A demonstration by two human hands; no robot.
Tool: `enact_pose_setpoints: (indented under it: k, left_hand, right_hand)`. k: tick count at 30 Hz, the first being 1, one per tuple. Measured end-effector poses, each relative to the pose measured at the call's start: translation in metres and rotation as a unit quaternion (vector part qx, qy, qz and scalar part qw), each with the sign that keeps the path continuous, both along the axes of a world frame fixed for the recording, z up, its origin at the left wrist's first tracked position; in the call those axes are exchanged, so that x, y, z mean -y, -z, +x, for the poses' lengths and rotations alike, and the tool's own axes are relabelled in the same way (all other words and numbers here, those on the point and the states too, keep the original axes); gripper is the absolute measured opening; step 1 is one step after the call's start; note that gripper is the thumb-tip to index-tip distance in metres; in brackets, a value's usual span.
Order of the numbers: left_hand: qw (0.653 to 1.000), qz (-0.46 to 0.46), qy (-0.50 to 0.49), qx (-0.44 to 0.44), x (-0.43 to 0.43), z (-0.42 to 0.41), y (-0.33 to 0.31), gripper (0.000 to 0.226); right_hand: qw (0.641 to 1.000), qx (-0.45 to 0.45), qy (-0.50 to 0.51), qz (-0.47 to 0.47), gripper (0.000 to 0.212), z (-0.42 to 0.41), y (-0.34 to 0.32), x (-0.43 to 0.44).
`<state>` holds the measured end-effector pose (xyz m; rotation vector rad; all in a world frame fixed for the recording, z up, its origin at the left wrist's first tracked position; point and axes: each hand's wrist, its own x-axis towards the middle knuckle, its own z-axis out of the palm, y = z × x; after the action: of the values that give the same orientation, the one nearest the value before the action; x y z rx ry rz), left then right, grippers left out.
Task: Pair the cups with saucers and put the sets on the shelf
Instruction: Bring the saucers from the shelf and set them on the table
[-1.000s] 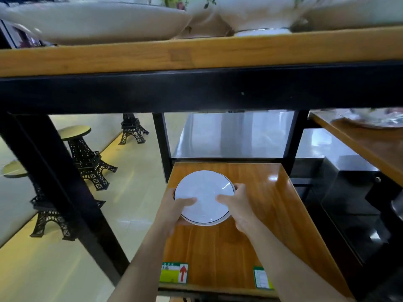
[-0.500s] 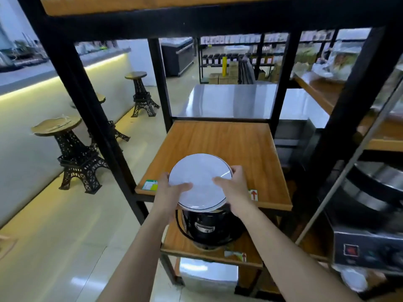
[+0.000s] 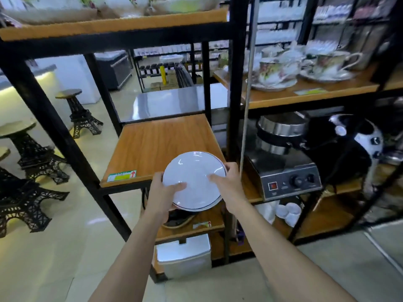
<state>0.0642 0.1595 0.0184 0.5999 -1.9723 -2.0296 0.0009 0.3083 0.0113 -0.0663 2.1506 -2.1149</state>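
At the shelf's front edge, both my hands on a saucer stack.

Left hand (image 3: 161, 192) and right hand (image 3: 229, 184) clamp the white saucers (image 3: 194, 179) from each side, thumbs on top, held just off the wooden shelf (image 3: 161, 140). Floral cups (image 3: 274, 70) sit on saucers upper right.

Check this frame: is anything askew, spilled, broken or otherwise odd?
Nothing stands out. Both hands, left hand and right hand, hold a stack of white saucers level by its edges, in front of the bare wooden shelf. No chips or spills show.
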Motion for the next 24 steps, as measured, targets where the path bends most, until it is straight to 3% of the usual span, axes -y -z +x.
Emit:
enact_pose_setpoints:
  k: [9, 16, 24]
  left_hand:
    - [0.983, -0.037, 0.176, 0.018, -0.139, 0.05, 0.007, 0.047]
    - [0.935, 0.004, 0.355, 0.007, -0.296, 0.088, 0.004, 0.042]
    - [0.884, 0.004, 0.467, 0.025, -0.486, 0.158, 0.008, 0.038]
  right_hand:
    - [0.978, 0.021, 0.206, -0.013, 0.039, 0.112, 0.009, -0.148]
    - [0.923, 0.005, 0.384, -0.005, 0.029, 0.206, -0.001, -0.297]
    - [0.859, 0.026, 0.511, -0.004, 0.026, 0.314, 0.006, -0.467]
